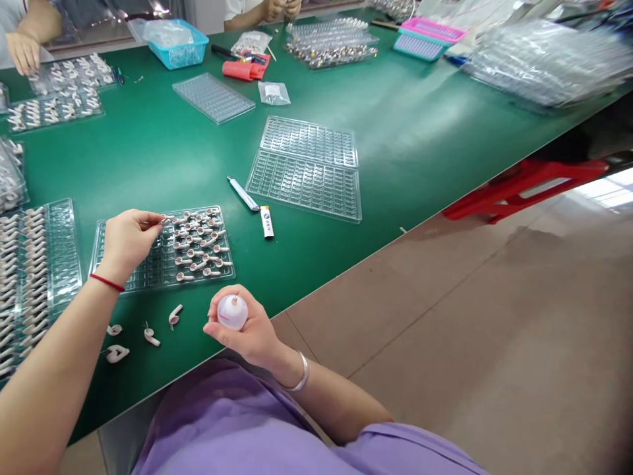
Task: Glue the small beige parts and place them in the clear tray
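Observation:
My left hand (129, 241) reaches over a clear plastic tray (148, 270), thumb and forefinger pinched on a small white curved part (166, 219) at the tray's upper middle. Rows of similar white parts with ring-shaped ends (196, 253) fill the tray's right half. My right hand (252, 333) is wrapped around a small translucent white squeeze bottle (232, 313), its narrow tip pointing up toward me. Between my arms, several loose white parts (151, 335) with thin wire ends lie on the green table (306, 264).
Trays of white parts (37, 277) stand at the left. Ahead lie a white tube (242, 193), a lighter (266, 222) and vacant clear trays (306, 168). Farther back are a blue basket (180, 49) and stacked trays (539, 66). Another person's hand (24, 53) touches a tray. A red stool (524, 188) stands right.

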### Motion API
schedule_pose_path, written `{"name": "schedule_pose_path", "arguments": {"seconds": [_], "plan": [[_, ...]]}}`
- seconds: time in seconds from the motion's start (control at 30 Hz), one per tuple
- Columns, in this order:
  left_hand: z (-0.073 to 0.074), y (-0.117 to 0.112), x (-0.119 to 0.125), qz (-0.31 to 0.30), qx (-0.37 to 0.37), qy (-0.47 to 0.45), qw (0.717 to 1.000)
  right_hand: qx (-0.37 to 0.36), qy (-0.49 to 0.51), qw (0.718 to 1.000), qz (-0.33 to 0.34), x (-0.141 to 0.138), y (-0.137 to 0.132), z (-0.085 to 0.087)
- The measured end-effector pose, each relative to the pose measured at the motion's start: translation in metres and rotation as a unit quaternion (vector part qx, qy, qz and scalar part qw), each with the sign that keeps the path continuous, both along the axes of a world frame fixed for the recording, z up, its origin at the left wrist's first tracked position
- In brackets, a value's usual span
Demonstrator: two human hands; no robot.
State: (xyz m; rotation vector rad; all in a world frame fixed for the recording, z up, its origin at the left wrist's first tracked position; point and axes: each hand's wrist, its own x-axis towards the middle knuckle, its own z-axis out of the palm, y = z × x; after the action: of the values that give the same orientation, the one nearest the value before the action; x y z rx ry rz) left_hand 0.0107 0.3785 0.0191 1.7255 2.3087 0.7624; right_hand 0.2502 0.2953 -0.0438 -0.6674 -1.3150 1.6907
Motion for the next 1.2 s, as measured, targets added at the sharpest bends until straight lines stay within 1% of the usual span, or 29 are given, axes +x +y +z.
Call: {"name": "schedule_pose_path", "arguments": {"seconds": [0.1, 0.17, 0.33, 0.43, 0.53, 0.6, 0.67, 0.7, 0.73, 0.8, 0.87, 0.93, 1.03, 1.2], "plan": [[-0.006, -0.001, 0.000, -0.041, 0.033, 0.050, 0.997, 0.002, 0.005, 1.000, 0.000, 0.000, 0.000, 0.001], [-0.009, -0.002, 0.000, -0.060, 0.041, 0.085, 0.994, 0.005, 0.012, 1.000, -0.002, -0.001, 0.000, 0.002], [-0.013, -0.002, 0.000, -0.088, 0.024, 0.147, 0.985, 0.011, 0.022, 1.000, -0.004, 0.000, 0.000, 0.002], [-0.011, -0.001, -0.001, -0.094, 0.000, 0.149, 0.984, 0.014, 0.024, 1.000, -0.005, 0.001, 0.000, 0.002], [-0.003, -0.006, -0.001, -0.093, -0.005, 0.138, 0.986, 0.017, 0.024, 1.000, -0.006, 0.002, -0.001, 0.003], [0.006, -0.017, 0.001, -0.093, 0.023, 0.132, 0.987, 0.017, 0.026, 0.999, -0.008, 0.002, -0.001, 0.004], [0.016, -0.036, 0.008, -0.087, 0.047, 0.128, 0.987, 0.014, 0.023, 1.000, -0.010, 0.002, -0.001, 0.005], [0.020, -0.048, 0.012, -0.084, 0.042, 0.128, 0.987, 0.013, 0.018, 1.000, -0.012, 0.002, -0.001, 0.006], [0.023, -0.061, 0.017, -0.085, 0.018, 0.128, 0.988, 0.013, 0.013, 1.000, -0.013, 0.003, -0.001, 0.007], [0.025, -0.086, 0.028, -0.102, -0.065, 0.125, 0.985, 0.016, 0.004, 1.000, -0.014, 0.003, -0.001, 0.008], [0.023, -0.109, 0.038, -0.113, -0.137, 0.118, 0.977, 0.017, -0.006, 1.000, -0.017, 0.003, -0.002, 0.009], [0.017, -0.125, 0.047, -0.115, -0.165, 0.121, 0.972, 0.017, -0.022, 0.999, -0.023, 0.002, -0.003, 0.009], [0.006, -0.138, 0.059, -0.118, -0.149, 0.141, 0.972, 0.033, -0.066, 0.997, -0.034, 0.000, -0.005, 0.010], [-0.008, -0.149, 0.071, -0.124, -0.074, 0.167, 0.975, 0.092, -0.171, 0.981, -0.016, -0.005, -0.007, 0.012]]}}
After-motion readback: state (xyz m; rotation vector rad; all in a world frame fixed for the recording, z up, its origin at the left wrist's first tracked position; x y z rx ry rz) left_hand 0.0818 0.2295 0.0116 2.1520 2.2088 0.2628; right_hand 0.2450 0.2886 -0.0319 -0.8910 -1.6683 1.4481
